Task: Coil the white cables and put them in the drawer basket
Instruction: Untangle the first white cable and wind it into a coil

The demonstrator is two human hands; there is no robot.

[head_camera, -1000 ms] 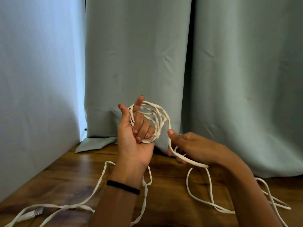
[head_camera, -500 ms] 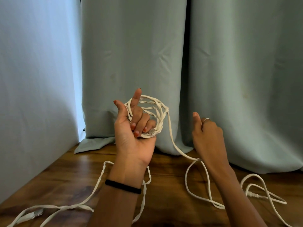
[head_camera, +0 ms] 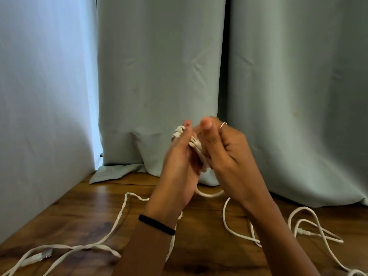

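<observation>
**A:** Where's everything, taking the coil as the centre?

**B:** Far left of the coil, a flat white cable (head_camera: 65, 247) trails across the wooden floor (head_camera: 83, 220), its connector (head_camera: 42, 255) lying near the bottom edge. The left hand (head_camera: 179, 168) stands upright with the coil of white cable (head_camera: 180, 131) against its palm; its fingers are out of sight behind the hand, so I can't tell how they sit. The right hand (head_camera: 225, 154) is pressed against the coil from the other side, fingers curled onto the loops, thumb up. Right of the coil, loose cable (head_camera: 302, 226) lies slack on the floor before the curtain (head_camera: 159, 76).

**A:** And to wind this turn well?

**B:** I'd judge: keep the loops the same size and stacked flat, feed slack from the right without twisting, and don't drag the far connector. No drawer basket is in view.
</observation>
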